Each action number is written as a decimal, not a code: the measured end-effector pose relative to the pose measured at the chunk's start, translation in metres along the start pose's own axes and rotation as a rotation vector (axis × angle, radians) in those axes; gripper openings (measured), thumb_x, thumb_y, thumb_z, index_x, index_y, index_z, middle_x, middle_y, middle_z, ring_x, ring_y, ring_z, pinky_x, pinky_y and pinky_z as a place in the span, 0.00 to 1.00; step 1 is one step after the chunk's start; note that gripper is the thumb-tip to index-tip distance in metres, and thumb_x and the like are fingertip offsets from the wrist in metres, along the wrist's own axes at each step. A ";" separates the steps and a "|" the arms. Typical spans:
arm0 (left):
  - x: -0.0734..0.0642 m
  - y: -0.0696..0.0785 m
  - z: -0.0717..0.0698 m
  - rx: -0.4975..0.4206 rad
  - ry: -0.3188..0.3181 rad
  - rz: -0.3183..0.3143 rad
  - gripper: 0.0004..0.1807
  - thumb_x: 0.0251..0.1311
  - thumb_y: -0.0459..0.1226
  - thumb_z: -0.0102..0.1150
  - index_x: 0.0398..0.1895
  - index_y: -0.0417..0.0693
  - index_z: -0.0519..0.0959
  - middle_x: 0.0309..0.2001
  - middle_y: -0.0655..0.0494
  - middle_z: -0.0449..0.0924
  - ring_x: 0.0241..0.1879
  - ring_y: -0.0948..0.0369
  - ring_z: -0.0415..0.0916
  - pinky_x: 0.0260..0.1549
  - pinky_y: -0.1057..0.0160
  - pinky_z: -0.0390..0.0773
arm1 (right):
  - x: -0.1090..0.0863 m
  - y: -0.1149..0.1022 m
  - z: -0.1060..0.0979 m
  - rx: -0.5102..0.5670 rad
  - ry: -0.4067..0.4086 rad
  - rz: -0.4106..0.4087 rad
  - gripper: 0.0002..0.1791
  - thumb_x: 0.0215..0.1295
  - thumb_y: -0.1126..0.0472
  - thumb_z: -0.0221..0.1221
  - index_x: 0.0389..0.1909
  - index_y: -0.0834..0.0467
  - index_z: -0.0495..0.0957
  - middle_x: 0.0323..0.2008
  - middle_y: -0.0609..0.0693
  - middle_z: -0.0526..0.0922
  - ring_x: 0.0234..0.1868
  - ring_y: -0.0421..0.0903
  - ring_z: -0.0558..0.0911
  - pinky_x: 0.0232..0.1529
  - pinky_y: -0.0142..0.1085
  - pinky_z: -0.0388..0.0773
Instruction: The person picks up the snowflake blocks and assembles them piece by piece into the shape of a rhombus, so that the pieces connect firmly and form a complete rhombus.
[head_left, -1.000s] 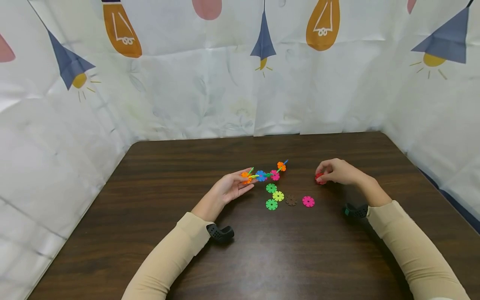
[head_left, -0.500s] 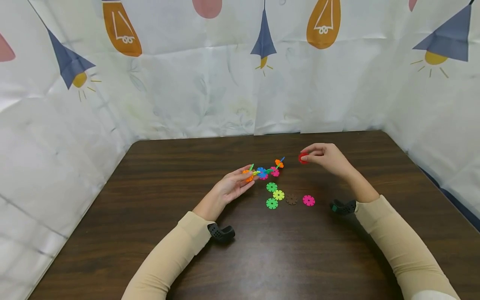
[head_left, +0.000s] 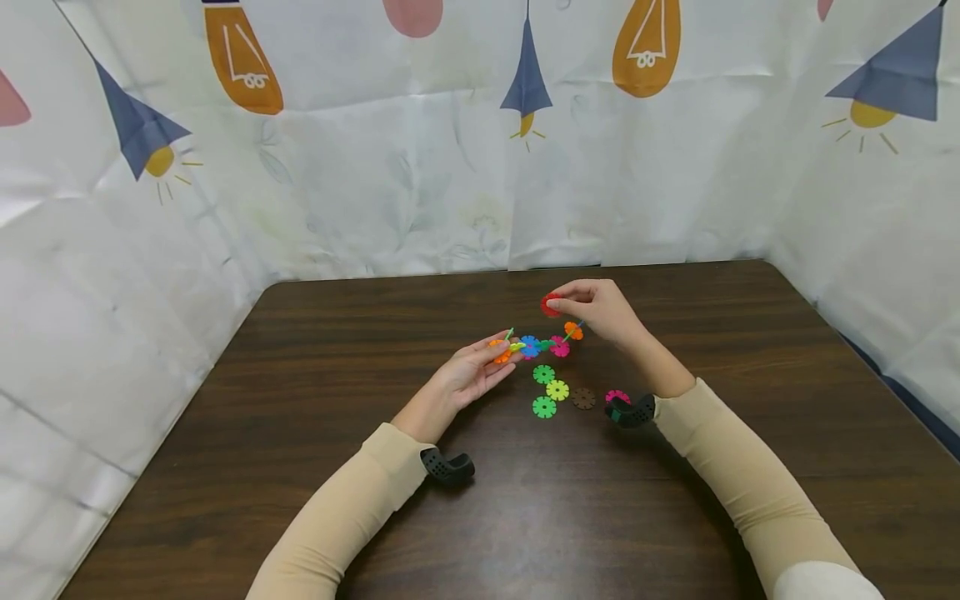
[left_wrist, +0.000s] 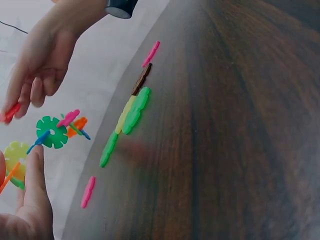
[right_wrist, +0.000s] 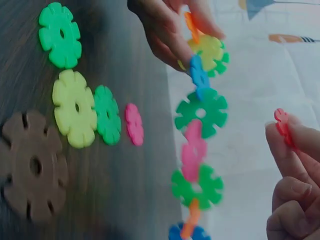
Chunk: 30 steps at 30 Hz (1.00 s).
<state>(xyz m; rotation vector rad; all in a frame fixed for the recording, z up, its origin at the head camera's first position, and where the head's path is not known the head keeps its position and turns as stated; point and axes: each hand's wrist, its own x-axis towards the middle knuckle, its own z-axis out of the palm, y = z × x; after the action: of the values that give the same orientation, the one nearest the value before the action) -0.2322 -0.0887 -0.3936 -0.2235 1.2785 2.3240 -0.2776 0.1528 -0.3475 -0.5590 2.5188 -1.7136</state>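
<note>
In the head view, my left hand (head_left: 467, 377) holds one end of a chain of slotted flower-shaped plastic discs (head_left: 529, 345), raised over the table. The right wrist view shows its links, among them yellow, blue, green (right_wrist: 201, 113), pink (right_wrist: 194, 150) and orange discs slotted edge to edge. My right hand (head_left: 606, 313) pinches a loose red flower disc (head_left: 551, 304) between thumb and fingers, beyond the chain's far end and apart from it. The chain's near end is partly hidden by the left fingers.
On the brown table (head_left: 480, 533) lie loose discs: green (head_left: 543, 374), yellow (head_left: 557, 391), another green (head_left: 544, 407), brown (head_left: 583, 399) and pink (head_left: 615, 395), the last partly behind the right wrist's black camera (head_left: 632, 412). A patterned white cloth (head_left: 420, 200) hangs behind the table.
My right hand has lifted the red disc off the table at the right and carried it left toward the chain. The left hand has stayed nearly still, tilting the chain slightly.
</note>
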 end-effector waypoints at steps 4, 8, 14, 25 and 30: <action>0.001 0.000 0.000 -0.006 -0.007 -0.005 0.25 0.79 0.30 0.45 0.77 0.40 0.63 0.48 0.53 0.82 0.40 0.62 0.86 0.48 0.66 0.81 | 0.005 -0.002 0.014 -0.015 -0.005 0.003 0.15 0.70 0.58 0.67 0.50 0.65 0.86 0.39 0.54 0.90 0.48 0.62 0.84 0.45 0.44 0.79; 0.000 0.000 0.001 -0.013 -0.035 -0.010 0.26 0.80 0.31 0.44 0.77 0.37 0.61 0.45 0.53 0.82 0.40 0.62 0.86 0.46 0.67 0.82 | 0.010 -0.002 0.026 -0.075 -0.009 -0.012 0.15 0.70 0.58 0.66 0.51 0.64 0.86 0.40 0.55 0.90 0.44 0.57 0.86 0.41 0.42 0.77; 0.000 0.000 0.002 -0.025 -0.052 -0.020 0.26 0.80 0.31 0.43 0.78 0.37 0.59 0.43 0.53 0.83 0.39 0.62 0.87 0.42 0.68 0.83 | 0.013 -0.001 0.035 -0.163 -0.007 -0.012 0.15 0.72 0.57 0.65 0.50 0.63 0.87 0.42 0.56 0.89 0.39 0.51 0.84 0.35 0.37 0.73; 0.000 -0.003 0.000 0.012 -0.070 -0.023 0.26 0.81 0.31 0.42 0.78 0.37 0.58 0.43 0.55 0.83 0.39 0.63 0.86 0.44 0.68 0.82 | 0.013 0.004 0.042 -0.199 -0.028 0.017 0.14 0.72 0.58 0.64 0.49 0.63 0.87 0.44 0.57 0.89 0.36 0.48 0.81 0.32 0.36 0.68; 0.000 -0.004 0.001 -0.003 -0.068 -0.016 0.26 0.80 0.30 0.42 0.78 0.36 0.59 0.44 0.53 0.83 0.39 0.62 0.86 0.43 0.69 0.82 | 0.012 0.004 0.044 -0.202 -0.054 0.006 0.13 0.73 0.58 0.64 0.49 0.63 0.88 0.44 0.56 0.89 0.48 0.51 0.86 0.46 0.42 0.78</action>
<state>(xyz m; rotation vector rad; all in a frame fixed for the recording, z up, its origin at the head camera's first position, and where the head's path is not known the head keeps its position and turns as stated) -0.2304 -0.0858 -0.3956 -0.1538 1.2363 2.2996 -0.2795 0.1105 -0.3661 -0.6000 2.6693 -1.4304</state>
